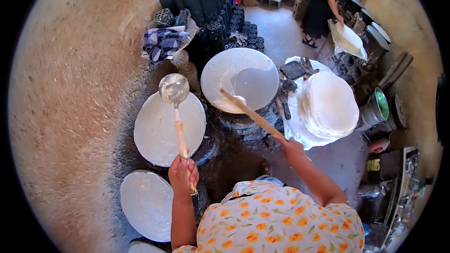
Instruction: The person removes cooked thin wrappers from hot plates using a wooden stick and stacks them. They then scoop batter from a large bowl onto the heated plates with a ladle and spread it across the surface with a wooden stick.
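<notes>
The round metal ladle with a long, pale wooden handle [179, 133] is in my left hand [183, 174], my fingers wrapped around the lower end of the handle. Its bowl points away from me, across the far edge of a round, flat, white-coated surface on a dark drum [169, 129]; I cannot tell from here whether it touches.

My right hand [292, 149] grips the near end of a long, light-brown wooden stick [255, 116]. The stick slants forward and to my left, its far end over a bigger white round top on a dark base [232, 63], which has a smooth greyish patch toward its right. A small rounded white shape [240, 99] shows just beside the stick there; I can't make out what it is.

A third white round top [146, 206] sits nearer to me, at my left. On my right, a stack of thin, round white sheets [332, 105] lies on a shiny whitish covering [294, 129]. Beyond the tops stand black perforated cylinders [194, 7], with a dark checked cloth [164, 43] near them. At the far right, another person [323, 0] reaches down to a pale round sheet [348, 37].
</notes>
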Demonstrator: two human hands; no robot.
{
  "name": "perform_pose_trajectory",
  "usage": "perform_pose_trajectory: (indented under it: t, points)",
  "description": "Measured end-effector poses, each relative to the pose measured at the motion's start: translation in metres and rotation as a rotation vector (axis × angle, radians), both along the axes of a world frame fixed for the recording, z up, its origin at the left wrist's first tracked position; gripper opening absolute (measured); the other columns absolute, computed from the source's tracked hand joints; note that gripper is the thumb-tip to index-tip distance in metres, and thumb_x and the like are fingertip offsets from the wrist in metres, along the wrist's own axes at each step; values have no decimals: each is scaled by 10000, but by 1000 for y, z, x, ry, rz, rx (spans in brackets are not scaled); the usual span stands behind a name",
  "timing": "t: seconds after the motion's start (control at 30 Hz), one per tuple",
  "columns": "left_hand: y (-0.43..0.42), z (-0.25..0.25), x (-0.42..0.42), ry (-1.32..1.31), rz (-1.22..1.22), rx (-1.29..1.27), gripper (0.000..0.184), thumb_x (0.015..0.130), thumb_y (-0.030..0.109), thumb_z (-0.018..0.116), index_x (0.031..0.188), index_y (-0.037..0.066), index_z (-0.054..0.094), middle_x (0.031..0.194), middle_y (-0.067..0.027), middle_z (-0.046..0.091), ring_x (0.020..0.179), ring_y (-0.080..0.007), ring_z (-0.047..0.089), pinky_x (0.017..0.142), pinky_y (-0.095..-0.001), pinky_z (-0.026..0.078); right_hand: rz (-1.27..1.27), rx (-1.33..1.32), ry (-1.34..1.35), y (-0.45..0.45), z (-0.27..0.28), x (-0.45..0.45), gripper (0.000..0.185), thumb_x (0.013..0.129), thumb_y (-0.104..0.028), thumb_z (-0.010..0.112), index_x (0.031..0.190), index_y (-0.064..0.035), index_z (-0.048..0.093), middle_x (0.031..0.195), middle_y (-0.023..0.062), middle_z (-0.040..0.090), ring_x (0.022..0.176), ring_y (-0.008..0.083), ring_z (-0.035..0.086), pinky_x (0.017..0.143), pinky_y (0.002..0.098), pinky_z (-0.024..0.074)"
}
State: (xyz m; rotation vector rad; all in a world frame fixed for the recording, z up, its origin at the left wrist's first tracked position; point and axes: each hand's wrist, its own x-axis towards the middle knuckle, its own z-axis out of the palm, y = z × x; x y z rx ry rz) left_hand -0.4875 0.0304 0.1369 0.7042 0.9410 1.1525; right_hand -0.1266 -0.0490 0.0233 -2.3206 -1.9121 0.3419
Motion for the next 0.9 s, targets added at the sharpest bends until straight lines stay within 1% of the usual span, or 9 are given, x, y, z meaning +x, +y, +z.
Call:
perform_pose_trajectory:
  t: [0.13,0.23,0.4,0.47,0.57,0.7,0.8,0.87,0.9]
  points:
    - [-10,-8,-21,42,-48,34,281,939,128,443,1173,-17,500,692,-24,446,413,-63,375,329,-203,335,-131,-96,-51,-6,-10,-9,598,829,-98,565,1325,-398,415,862,174,528,699,363,606,615,446,499]
    - [-14,-9,-25,27,-70,41,275,937,132,448,1162,-17,502,692,-24,449,415,-63,381,335,-204,342,-34,14,228,28,-16,-67,616,853,-100,544,1358,-399,359,872,176,536,717,369,615,612,442,511]
    - [-9,-6,-25,-8,-90,44,272,936,140,452,1152,-17,500,691,-27,453,411,-63,381,338,-205,348,29,-43,113,37,-7,-92,569,871,-115,522,1352,-380,374,912,181,550,745,373,620,638,438,520]
    - [-9,-8,-27,23,-68,23,193,936,148,455,1032,-10,508,686,-28,454,406,-63,380,335,-206,347,-181,-169,314,9,9,-71,488,893,-167,512,1318,-389,417,902,181,554,750,366,604,675,458,497]
    - [-6,-15,-28,49,-103,46,140,937,148,453,900,15,478,672,-27,447,400,-64,380,331,-208,345,-243,-157,63,-29,-18,-45,556,855,-106,536,1320,-388,424,881,182,558,753,369,600,691,452,495]
    - [-3,-14,-19,60,-114,15,161,937,153,455,820,43,435,659,-23,438,395,-63,380,326,-208,344,-276,-129,1,-30,-25,-22,586,845,-71,527,1327,-385,420,865,188,573,775,368,606,698,443,494]
    - [2,-13,-11,40,-154,31,147,935,150,451,842,37,447,656,-21,435,398,-62,383,326,-207,345,-345,19,63,-4,-35,-3,598,835,-68,528,1331,-384,420,801,185,575,725,361,608,657,437,487]
    - [7,-11,-2,53,-159,32,143,935,149,446,844,39,443,656,-20,435,403,-60,386,328,-206,347,-327,176,387,11,-49,11,539,870,-105,503,1334,-366,415,820,192,560,759,380,609,661,473,485]
    - [9,-11,2,57,-166,36,143,935,149,446,844,39,443,656,-20,435,403,-60,386,328,-206,347,-334,181,391,11,-44,8,539,870,-105,503,1334,-366,415,820,192,560,759,380,609,661,473,485]
